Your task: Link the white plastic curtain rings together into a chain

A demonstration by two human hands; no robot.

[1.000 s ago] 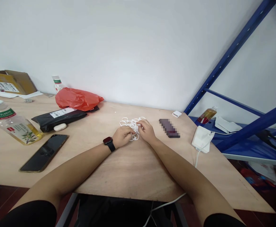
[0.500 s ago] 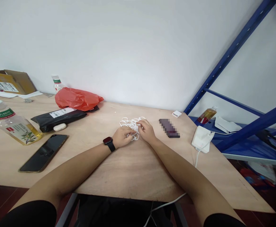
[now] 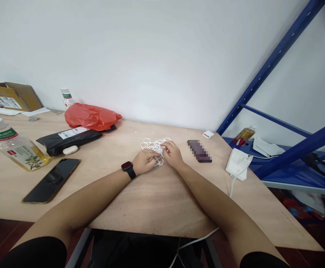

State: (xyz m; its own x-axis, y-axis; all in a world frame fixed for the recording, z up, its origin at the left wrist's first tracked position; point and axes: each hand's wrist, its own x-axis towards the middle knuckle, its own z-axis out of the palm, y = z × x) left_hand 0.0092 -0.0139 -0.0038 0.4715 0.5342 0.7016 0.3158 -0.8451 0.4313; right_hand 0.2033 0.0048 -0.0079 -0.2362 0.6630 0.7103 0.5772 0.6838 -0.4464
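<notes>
A loose pile of thin white rings (image 3: 147, 141), several of them overlapping, lies on the wooden table in the middle of the head view. At the pile's near left side my left hand (image 3: 145, 161), with a black watch on its wrist, is closed, thumb and fingertips pinched at a white ring. Opposite it, my right hand (image 3: 173, 154) is curled with its fingertips pinched on a white ring at the right edge of the pile. The fingers partly hide the rings they touch.
Left of my hands are a phone (image 3: 51, 181), an oil bottle (image 3: 17, 149), a black parcel (image 3: 70, 140) and a red plastic bag (image 3: 91, 116). To the right lie a pixelated dark object (image 3: 199, 151), a white charger (image 3: 208, 134) and a corded white box (image 3: 238, 163). A blue rack (image 3: 274, 119) stands beyond.
</notes>
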